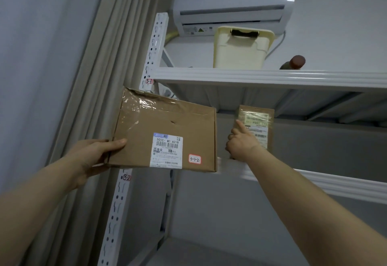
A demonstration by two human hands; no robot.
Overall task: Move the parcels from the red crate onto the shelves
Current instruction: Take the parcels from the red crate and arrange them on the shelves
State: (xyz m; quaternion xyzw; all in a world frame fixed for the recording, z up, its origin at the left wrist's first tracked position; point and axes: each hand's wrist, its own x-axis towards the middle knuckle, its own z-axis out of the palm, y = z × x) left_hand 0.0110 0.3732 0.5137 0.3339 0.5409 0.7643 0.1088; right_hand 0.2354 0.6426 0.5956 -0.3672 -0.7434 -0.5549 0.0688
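Note:
My left hand [98,152] grips the left edge of a flat brown cardboard parcel [167,123], thumb on its front. It carries a white shipping label and a red-framed sticker reading 3-1-2, and hangs in front of the shelf's left post. My right hand [240,142] holds a smaller brown parcel [258,123] standing upright on the middle shelf [314,180], thumb raised along its left edge; the fingers are hidden behind it. The red crate is out of view.
White metal shelving fills the right side, its post [154,56] tagged 3-1 and 3-2. The top shelf [272,77] carries a cream plastic bin [238,50] and a brown-capped bottle [294,62]. An air conditioner [232,2] hangs above. Curtains [94,77] are at the left.

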